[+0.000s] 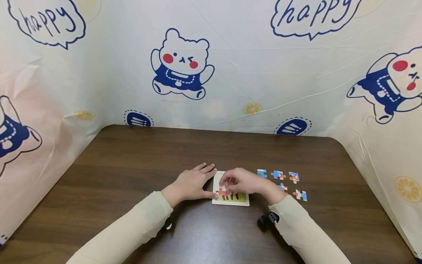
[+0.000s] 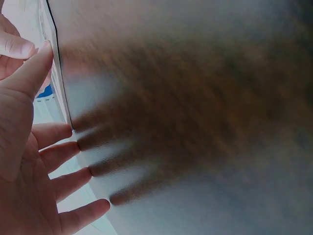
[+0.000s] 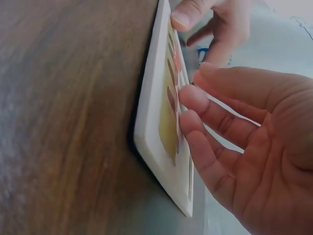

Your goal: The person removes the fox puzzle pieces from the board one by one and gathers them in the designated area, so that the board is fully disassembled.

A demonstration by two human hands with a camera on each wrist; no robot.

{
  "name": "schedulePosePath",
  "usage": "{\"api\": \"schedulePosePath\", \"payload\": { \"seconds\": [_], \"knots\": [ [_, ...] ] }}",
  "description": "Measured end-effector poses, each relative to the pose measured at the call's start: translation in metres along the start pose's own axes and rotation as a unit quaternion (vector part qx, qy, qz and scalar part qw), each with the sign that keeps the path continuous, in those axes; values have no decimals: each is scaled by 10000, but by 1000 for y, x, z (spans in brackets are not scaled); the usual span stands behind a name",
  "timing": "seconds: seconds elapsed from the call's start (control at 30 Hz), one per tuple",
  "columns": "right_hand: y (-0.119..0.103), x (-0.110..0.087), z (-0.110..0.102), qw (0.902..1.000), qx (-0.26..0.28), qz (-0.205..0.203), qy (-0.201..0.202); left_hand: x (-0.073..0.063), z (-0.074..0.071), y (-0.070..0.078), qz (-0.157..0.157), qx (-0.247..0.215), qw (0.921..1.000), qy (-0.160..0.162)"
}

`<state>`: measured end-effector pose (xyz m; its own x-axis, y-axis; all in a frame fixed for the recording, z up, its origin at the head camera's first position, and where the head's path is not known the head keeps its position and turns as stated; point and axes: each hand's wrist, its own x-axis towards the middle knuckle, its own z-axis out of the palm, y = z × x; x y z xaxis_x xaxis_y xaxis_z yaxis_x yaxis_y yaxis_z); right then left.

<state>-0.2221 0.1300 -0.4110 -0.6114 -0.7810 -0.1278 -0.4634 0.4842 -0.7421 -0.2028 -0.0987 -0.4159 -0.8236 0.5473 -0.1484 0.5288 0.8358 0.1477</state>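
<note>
A small white-framed puzzle board point(image 1: 247, 204) lies on the brown table, with green, brown-striped pieces point(image 1: 242, 198) fitted along its near side. My left hand point(image 1: 194, 183) has its fingers spread at the left of the board. Its thumb point(image 2: 36, 68) rests on the board's left edge. Above the board my right hand point(image 1: 244, 180) bends its fingers downward, holding a red puzzle piece point(image 1: 222, 191) at the left side of the frame. In the right wrist view the right hand's fingertips point(image 3: 187, 120) are right at the board's surface. The right fingers hide part of the piece.
To the right of the board lie several loose jigsaw pieces in two rows, among them a blue one point(image 1: 262, 173) and a blue and orange one point(image 1: 300, 195). My right forearm passes close by them. A printed cloth wall point(image 1: 230, 84) encloses the table point(image 1: 148, 154) at the back and sides.
</note>
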Motion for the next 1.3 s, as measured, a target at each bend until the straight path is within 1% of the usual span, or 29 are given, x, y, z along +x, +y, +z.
{"api": "schedulePosePath", "payload": {
  "seconds": [0.2,0.4,0.5,0.7,0.8,1.03,1.3],
  "knots": [
    [-3,2,5,9991,-416,32,-71,0,0,0,29,26,10000,38],
    [-6,2,9,9982,-578,139,-65,-1,0,-1,84,-8,9999,-67],
    [-7,3,11,9977,-649,156,-103,-2,1,-4,223,-57,9997,-71],
    [-7,4,9,9971,-733,187,-120,-5,1,-8,678,-355,9971,59],
    [-7,5,8,9971,-734,168,-130,-6,1,-9,784,-517,9956,54],
    [-7,6,9,9979,-633,76,-140,-5,-1,-8,761,-660,9949,-30],
    [-6,3,10,9994,-293,155,-37,-3,-4,-5,639,-712,9953,-130]
  ]
}}
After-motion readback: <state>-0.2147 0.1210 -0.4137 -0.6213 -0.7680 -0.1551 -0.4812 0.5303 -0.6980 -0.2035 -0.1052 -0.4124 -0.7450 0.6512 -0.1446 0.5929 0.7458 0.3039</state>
